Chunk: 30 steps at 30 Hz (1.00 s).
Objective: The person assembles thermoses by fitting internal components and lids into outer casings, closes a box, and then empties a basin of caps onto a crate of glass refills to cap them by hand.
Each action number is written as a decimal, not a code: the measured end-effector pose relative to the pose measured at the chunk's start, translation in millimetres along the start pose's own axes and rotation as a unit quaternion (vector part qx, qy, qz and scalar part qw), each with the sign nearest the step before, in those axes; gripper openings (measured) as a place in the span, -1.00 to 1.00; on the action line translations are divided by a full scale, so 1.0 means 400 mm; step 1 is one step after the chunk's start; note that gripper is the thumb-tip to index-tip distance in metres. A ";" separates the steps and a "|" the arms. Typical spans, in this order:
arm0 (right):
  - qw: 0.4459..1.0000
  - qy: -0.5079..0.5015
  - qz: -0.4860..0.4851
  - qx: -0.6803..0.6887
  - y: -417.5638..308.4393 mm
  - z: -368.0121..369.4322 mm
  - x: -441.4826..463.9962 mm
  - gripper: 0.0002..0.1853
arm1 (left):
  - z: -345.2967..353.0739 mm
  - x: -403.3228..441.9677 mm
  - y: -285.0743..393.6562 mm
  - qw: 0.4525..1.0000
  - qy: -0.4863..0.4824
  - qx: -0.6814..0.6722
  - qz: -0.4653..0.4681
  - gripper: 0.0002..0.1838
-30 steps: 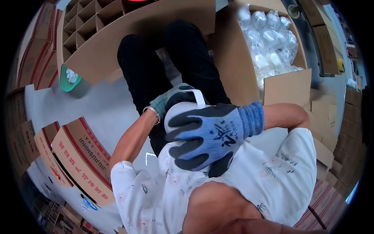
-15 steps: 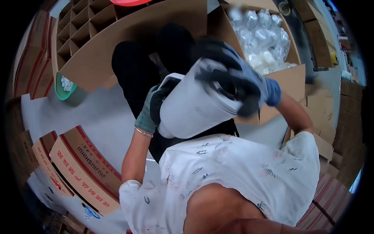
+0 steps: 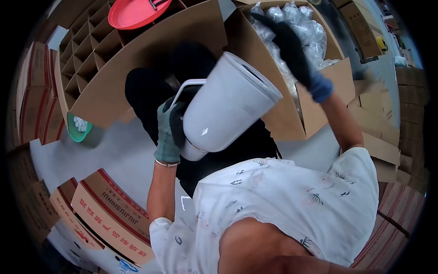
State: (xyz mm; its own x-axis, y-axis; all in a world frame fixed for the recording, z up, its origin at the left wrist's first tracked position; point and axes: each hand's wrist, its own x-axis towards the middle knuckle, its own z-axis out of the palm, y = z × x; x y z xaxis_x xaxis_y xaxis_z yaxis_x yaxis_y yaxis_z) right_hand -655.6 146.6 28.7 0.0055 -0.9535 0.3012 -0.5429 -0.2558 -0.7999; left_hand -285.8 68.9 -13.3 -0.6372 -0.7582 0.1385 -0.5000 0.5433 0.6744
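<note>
A white jug lies tilted above my lap, its wide rim toward the upper right and its handle on the far side. My left hand, in a green-grey glove with dark palm, is closed round the jug's handle side, near the narrower base. Part of its fingers is hidden behind the jug. My right hand, in a dark glove with a blue cuff, is apart from the jug with fingers stretched out. It hovers over a carton of clear plastic-wrapped pieces, and nothing shows in it.
A divided carton stands ahead on the left, with a red tray on top. A green bowl of small white pieces sits beside it. Printed cartons lie at lower left; flattened cardboard is at right.
My right hand has come off the jug's rim and moved up and right to the carton of wrapped pieces. My left hand still grips the jug, now turned more upright in view.
</note>
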 end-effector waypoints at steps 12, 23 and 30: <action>0.985 -0.168 -0.031 0.032 -0.110 0.082 0.049 -0.44 | 0.029 -0.001 0.003 0.953 0.035 -0.278 -0.111 -0.74; 0.855 -0.232 0.383 0.262 -0.157 0.135 0.061 -0.51 | 0.088 -0.135 0.139 0.909 0.107 -0.330 -0.233 -0.74; 0.991 -0.131 0.008 0.019 -0.189 0.252 0.014 -0.58 | 0.106 -0.179 -0.050 0.997 0.062 -0.053 0.004 -0.70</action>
State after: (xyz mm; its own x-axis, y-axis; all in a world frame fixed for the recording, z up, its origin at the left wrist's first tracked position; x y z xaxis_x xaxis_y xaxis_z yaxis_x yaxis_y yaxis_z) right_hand -530.0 144.6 38.4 0.2180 -0.9649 0.1466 -0.5133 -0.2411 -0.8236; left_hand -254.9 127.5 -67.4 -0.5605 -0.7961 0.2280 -0.4266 0.5136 0.7445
